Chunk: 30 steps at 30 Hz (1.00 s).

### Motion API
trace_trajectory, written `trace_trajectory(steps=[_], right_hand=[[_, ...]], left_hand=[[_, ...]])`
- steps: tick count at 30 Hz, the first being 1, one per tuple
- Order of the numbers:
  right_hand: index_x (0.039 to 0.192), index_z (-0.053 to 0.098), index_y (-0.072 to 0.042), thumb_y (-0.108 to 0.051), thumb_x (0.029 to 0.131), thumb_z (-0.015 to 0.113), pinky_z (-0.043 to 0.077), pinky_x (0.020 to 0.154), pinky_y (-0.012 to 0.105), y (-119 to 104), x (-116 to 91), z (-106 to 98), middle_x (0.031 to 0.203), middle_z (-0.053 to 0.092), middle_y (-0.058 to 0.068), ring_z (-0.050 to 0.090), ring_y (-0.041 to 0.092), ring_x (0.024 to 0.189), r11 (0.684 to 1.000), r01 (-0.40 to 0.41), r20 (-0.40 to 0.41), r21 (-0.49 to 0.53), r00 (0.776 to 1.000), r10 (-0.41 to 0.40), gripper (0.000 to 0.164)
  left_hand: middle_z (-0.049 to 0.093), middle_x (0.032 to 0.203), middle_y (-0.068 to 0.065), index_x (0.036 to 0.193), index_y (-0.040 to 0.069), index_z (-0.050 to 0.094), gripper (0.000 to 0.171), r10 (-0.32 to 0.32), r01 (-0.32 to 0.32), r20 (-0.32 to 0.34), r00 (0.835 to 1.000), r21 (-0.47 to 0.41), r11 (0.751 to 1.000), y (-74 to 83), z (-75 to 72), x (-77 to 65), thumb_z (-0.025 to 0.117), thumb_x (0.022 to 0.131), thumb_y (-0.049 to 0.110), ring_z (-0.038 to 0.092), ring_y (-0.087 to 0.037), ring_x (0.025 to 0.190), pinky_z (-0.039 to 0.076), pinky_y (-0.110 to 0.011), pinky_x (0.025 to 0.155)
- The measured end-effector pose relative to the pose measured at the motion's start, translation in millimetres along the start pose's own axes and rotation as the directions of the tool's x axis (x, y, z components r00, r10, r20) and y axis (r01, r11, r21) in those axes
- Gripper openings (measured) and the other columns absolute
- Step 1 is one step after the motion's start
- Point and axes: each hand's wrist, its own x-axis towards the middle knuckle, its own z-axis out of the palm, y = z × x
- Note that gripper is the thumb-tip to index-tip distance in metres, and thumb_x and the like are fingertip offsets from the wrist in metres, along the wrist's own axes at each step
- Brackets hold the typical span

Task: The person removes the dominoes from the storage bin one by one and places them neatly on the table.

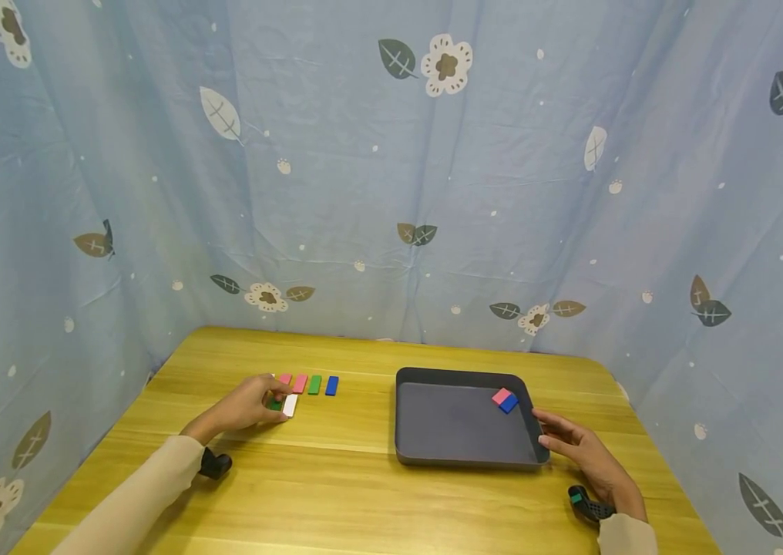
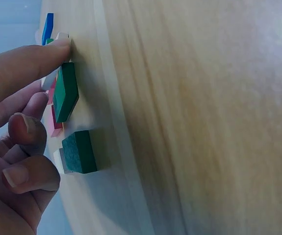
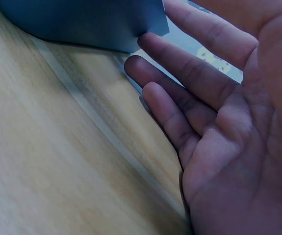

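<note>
At the left of the table, my left hand (image 1: 247, 404) pinches a small white block (image 1: 290, 405) by its ends, between thumb and index finger. Right beside that block is a green block (image 1: 275, 403), partly covered by the fingers. A second green block (image 2: 79, 152) shows below the hand in the left wrist view. Fingertips of my right hand (image 1: 587, 456) touch the right wall of a dark grey tray (image 1: 471, 463), the fingers mostly straight. Inside the tray, a pink block (image 1: 501, 395) and a blue block (image 1: 509, 403) lie side by side near the right wall.
Behind the left hand runs a row of small flat blocks: a pink block (image 1: 300, 383), a green block (image 1: 314, 385), a blue block (image 1: 332, 385) and others partly hidden. The wooden table (image 1: 336, 493) has a patterned blue curtain (image 1: 336, 193) around its back and sides.
</note>
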Motion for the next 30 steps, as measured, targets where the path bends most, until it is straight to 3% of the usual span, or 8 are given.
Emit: trace_trajectory(steps=[4, 6, 9, 14, 17, 20, 25, 30], right_hand=[[0.158, 0.044, -0.018, -0.029, 0.102, 0.068, 0.043, 0.109, 0.047, 1, 1, 1, 0.161, 0.038, 0.012, 0.048, 0.022, 0.135, 1.000, -0.023, -0.016, 0.007, 1.000, 0.023, 0.062], [0.158, 0.044, -0.018, -0.029, 0.101, 0.068, 0.041, 0.110, 0.050, 1, 1, 1, 0.161, 0.038, 0.012, 0.046, 0.028, 0.138, 1.000, -0.025, -0.018, 0.009, 1.000, 0.025, 0.063], [0.158, 0.045, -0.017, -0.029, 0.101, 0.069, 0.039, 0.112, 0.054, 2, 2, 1, 0.161, 0.038, 0.012, 0.041, 0.035, 0.142, 1.000, -0.018, -0.019, 0.019, 1.000, 0.019, 0.063], [0.157, 0.046, -0.019, -0.029, 0.101, 0.069, 0.039, 0.112, 0.053, 3, 3, 1, 0.161, 0.038, 0.009, 0.039, 0.035, 0.143, 0.999, -0.030, -0.022, 0.022, 0.999, 0.030, 0.062], [0.157, 0.045, -0.019, -0.030, 0.101, 0.068, 0.040, 0.112, 0.051, 2, 4, 0, 0.161, 0.039, 0.009, 0.040, 0.032, 0.142, 0.999, -0.034, -0.019, 0.015, 0.999, 0.034, 0.062], [0.157, 0.045, -0.019, -0.030, 0.101, 0.069, 0.040, 0.112, 0.052, 2, 4, 0, 0.160, 0.039, 0.009, 0.041, 0.032, 0.142, 0.999, -0.032, -0.022, 0.018, 0.999, 0.032, 0.062], [0.157, 0.045, -0.018, -0.029, 0.100, 0.070, 0.038, 0.112, 0.055, 4, 4, 1, 0.160, 0.039, 0.011, 0.043, 0.032, 0.140, 0.999, -0.021, -0.026, 0.024, 0.999, 0.022, 0.063], [0.157, 0.046, -0.020, -0.029, 0.101, 0.070, 0.040, 0.111, 0.051, 6, 5, -1, 0.160, 0.039, 0.009, 0.047, 0.023, 0.136, 0.999, -0.022, -0.025, 0.023, 0.999, 0.023, 0.062]], left_hand=[[0.062, 0.089, -0.002, 0.118, 0.001, 0.074, 0.041, 0.026, -0.026, 0.012, 1.000, 0.021, 0.999, -0.4, -0.3, 0.4, 0.088, 0.084, 0.020, 0.050, -0.016, 0.079, 0.051, -0.045, 0.092], [0.061, 0.088, -0.002, 0.117, 0.001, 0.075, 0.041, 0.039, -0.039, 0.018, 0.999, 0.030, 0.999, 0.0, -0.1, 0.8, 0.088, 0.084, 0.021, 0.050, -0.015, 0.078, 0.042, -0.056, 0.107], [0.061, 0.087, -0.002, 0.117, 0.002, 0.074, 0.041, 0.037, -0.038, 0.023, 0.999, 0.034, 0.999, 0.1, 0.1, 1.3, 0.089, 0.083, 0.022, 0.050, -0.015, 0.078, 0.028, -0.063, 0.115], [0.059, 0.090, -0.002, 0.117, 0.005, 0.075, 0.042, 0.013, -0.014, 0.031, 0.999, 0.033, 0.999, -1.0, 1.5, 1.9, 0.089, 0.083, 0.026, 0.050, -0.019, 0.080, 0.037, -0.060, 0.110], [0.060, 0.093, -0.003, 0.119, 0.006, 0.074, 0.044, 0.002, -0.003, 0.043, 0.999, 0.023, 1.000, -0.8, 1.6, 2.1, 0.088, 0.084, 0.028, 0.051, -0.021, 0.082, 0.049, -0.048, 0.094], [0.059, 0.095, -0.005, 0.122, 0.006, 0.073, 0.047, -0.013, 0.013, 0.046, 0.999, -0.003, 1.000, 0.5, 0.6, 3.6, 0.088, 0.084, 0.029, 0.050, -0.023, 0.083, 0.044, -0.035, 0.072], [0.060, 0.094, -0.010, 0.121, 0.003, 0.071, 0.043, 0.027, -0.027, 0.018, 0.999, -0.020, 0.999, 5.5, -2.3, 10.6, 0.085, 0.088, 0.025, 0.048, -0.019, 0.075, 0.042, -0.030, 0.067], [0.063, 0.093, -0.002, 0.123, 0.000, 0.070, 0.040, 0.075, -0.075, -0.015, 0.997, -0.017, 0.997, 15.4, -2.6, 24.5, 0.080, 0.093, 0.025, 0.052, -0.017, 0.071, 0.047, -0.029, 0.064]])
